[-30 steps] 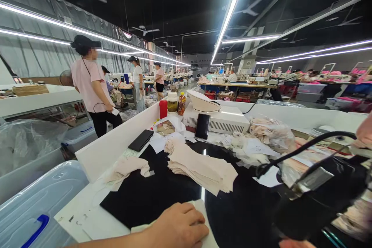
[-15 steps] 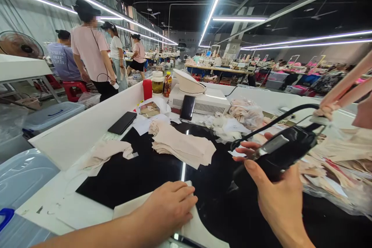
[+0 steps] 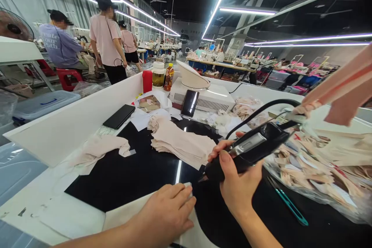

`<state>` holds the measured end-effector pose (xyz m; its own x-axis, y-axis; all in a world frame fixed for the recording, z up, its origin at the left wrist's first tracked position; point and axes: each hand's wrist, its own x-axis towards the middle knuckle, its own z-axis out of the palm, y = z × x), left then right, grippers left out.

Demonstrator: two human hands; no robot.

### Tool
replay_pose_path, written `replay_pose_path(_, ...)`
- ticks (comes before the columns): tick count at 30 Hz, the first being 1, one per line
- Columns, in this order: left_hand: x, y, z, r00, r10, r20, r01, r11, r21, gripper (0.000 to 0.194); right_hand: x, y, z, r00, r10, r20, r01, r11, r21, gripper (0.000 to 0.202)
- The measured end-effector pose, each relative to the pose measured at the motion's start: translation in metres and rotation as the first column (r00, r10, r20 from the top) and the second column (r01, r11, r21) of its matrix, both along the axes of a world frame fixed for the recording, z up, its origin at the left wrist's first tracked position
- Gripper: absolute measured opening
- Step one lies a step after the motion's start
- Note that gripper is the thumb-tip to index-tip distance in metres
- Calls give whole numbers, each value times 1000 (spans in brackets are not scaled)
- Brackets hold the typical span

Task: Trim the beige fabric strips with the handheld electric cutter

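Observation:
My left hand (image 3: 171,211) lies with its fingers stretched out on a cream cloth piece (image 3: 142,206) at the front of the black work surface. It presses on the cloth from above. In my right hand (image 3: 240,186) is a black corded electric fabric cutter (image 3: 247,148), fingers wrapped around its body. The cutter is tilted, its lower end just to the right of the cream piece and my left fingertips. A strip of pink cloth (image 3: 331,85) is tied at its upper end. A stack of pale pink cut pieces (image 3: 183,141) lies beyond both hands.
Teal thread snips (image 3: 290,203) lie at right, beside a bag of fabric scraps (image 3: 316,178). Crumpled pale cloth (image 3: 101,148) and a black phone (image 3: 119,116) are at left. Another phone (image 3: 190,103) leans on a white machine (image 3: 203,97) behind. Several people stand or sit beyond the low white wall.
My right hand has brought the cutter left and closer to the cream piece. My left hand stays on the cloth. The teal snips have come into sight; people in the background have moved.

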<state>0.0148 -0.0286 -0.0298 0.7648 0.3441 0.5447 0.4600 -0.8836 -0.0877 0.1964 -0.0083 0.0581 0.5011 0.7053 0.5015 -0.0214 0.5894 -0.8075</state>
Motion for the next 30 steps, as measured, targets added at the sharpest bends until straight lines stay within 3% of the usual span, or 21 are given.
replay_pose_path(14, 3, -4, -6, 998, 6, 61, -7, 1000, 24, 35, -10, 0, -8, 990, 128, -53, -128, 992, 4, 42)
replay_pose_path(30, 4, -5, -2, 995, 4, 98, -8, 999, 41, 35, -11, -2, -7, 990, 136, -37, -135, 991, 18, 38)
